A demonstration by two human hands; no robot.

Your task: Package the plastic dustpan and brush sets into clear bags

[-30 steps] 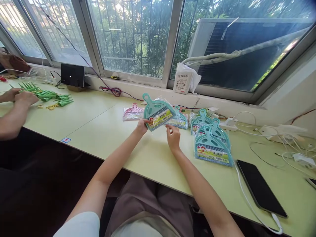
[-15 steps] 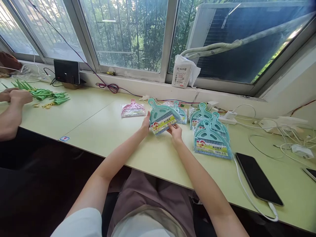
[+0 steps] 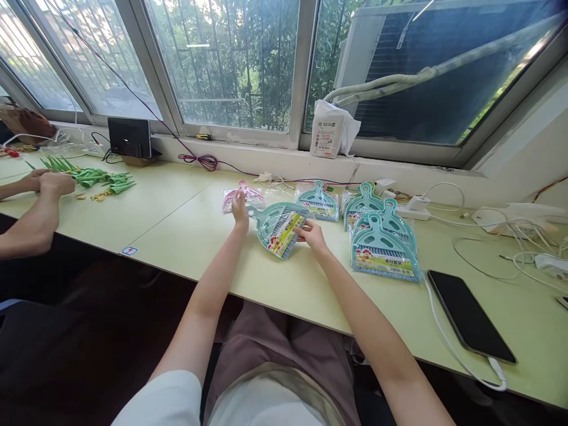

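Observation:
A teal dustpan and brush set (image 3: 271, 222), with blue bristles and a yellow-green label, is held tilted above the table, its handle pointing left. My left hand (image 3: 240, 211) is closed at the handle end. My right hand (image 3: 311, 235) pinches the opposite side, near the label. Just behind my left hand lies a pink dustpan set (image 3: 228, 200) in clear wrap, partly covered by the hand. Another wrapped teal set (image 3: 318, 204) lies behind the held one. Several more teal sets (image 3: 385, 251) overlap in a group to the right of my right hand.
A phone (image 3: 471, 316) on a white charging cable lies at the right. Tangled cables and chargers (image 3: 510, 222) spread behind it. At the left, another person's hands (image 3: 55, 183) work beside green pieces (image 3: 95, 176). A tablet (image 3: 129, 137) stands by the window.
The held dustpan set has turned so its handle points left instead of up. My left hand has moved left to the handle end; my right hand stays at the label side.

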